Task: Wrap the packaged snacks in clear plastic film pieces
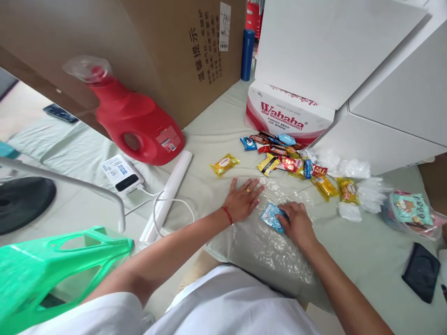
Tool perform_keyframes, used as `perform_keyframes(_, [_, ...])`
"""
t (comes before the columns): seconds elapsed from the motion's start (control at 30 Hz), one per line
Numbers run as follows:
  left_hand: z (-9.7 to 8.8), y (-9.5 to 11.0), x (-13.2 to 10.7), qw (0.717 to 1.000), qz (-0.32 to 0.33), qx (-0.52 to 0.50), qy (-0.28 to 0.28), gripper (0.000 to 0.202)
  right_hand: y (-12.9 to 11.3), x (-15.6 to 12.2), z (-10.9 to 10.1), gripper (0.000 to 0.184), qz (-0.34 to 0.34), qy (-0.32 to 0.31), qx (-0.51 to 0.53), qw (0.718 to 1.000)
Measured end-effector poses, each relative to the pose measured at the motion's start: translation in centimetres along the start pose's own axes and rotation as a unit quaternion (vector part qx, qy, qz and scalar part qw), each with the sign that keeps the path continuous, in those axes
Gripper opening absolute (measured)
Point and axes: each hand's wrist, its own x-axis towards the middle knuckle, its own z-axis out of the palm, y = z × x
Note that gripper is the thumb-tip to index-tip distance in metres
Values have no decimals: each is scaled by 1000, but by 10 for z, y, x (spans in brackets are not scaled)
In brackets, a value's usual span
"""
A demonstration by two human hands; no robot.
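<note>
A pale green, creased cloth (pixel 209 139) spreads out beneath both hands, with a tall brown cardboard box (pixel 167 60) standing on it beyond the left hand and smooth white panels (pixel 331 46) rising beyond the right. A bright green plastic item with large cut-out openings (pixel 31 274) lies left of the left forearm. Under both hands is a crinkled, transparent plastic sheet (pixel 240 246). Ahead and left of the left hand leans a red plastic bottle with a looped handle (pixel 143 111); ahead of the right hand sits a white-and-red Wahaha carton (pixel 289 111), and just nearer the hands is a loose heap of colourful wrapped snacks (pixel 279 150). The left hand (pixel 241 201) is flat on the sheet, fingers spread; the right hand (pixel 296 224) pinches a small, shiny light-blue packet (pixel 270 217) between thumb and fingers, over the sheet and just right of the left hand. A single yellow packet (pixel 225 165) lies just ahead of the left hand, whose wrist wears a thin red cord (pixel 226 215).
</note>
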Motion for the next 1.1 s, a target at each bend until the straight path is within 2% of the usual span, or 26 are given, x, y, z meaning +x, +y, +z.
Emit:
perform_keyframes(0.07, [0,-3,-1,1000,-16,8,2,56,8,13,-13,29,3,4,1,1000])
perform_keyframes(0.13, [1,-5,-1,1000,-16,16,-6,56,13,43,-32,31,17,40,-11,999])
perform_keyframes(0.27, [3,-6,0,999,-13,25,-18,58,6,142,-64,34,-11,132,-120,984])
perform_keyframes(0.33, [4,-6,0,999,-16,26,-19,59,-2,195,-68,33,-28,139,-164,976])
perform_keyframes(0.4, [4,-6,0,999,-18,24,-18,59,-10,235,-65,33,-41,129,-189,973])
perform_keyframes(0.5, [2,-5,-1,999,-19,19,-17,59,-12,262,-61,34,-67,142,-181,971])
perform_keyframes(0.6, [-1,-5,0,1000,-19,10,-19,57,1,246,-73,33,-75,241,-118,960])
perform_keyframes(0.67, [-2,-4,0,1000,-19,2,-19,57,16,215,-87,36,-50,314,-37,948])
perform_keyframes(0.7, [-2,-4,0,1000,-19,-1,-18,56,24,195,-94,37,-28,328,14,944])
perform_keyframes(0.73, [-2,-4,0,1000,-20,-4,-16,56,32,173,-98,38,0,316,71,946])
perform_keyframes(0.8, [-1,-4,0,1000,-22,-8,-11,56,42,125,-98,38,64,233,168,956])
perform_keyframes(0.87, [0,-4,1,1000,-22,-9,-7,55,43,81,-83,40,116,142,225,957])
perform_keyframes(0.93, [0,-4,1,1000,-21,-9,-8,56,33,48,-57,41,139,74,262,952])
perform_keyframes(1.0, [1,-4,1,1000,-21,-7,-14,56,16,30,-28,42,125,37,277,952])
perform_keyframes(1.1, [1,-4,2,1000,-23,0,-21,56,-11,25,4,38,41,52,192,979])
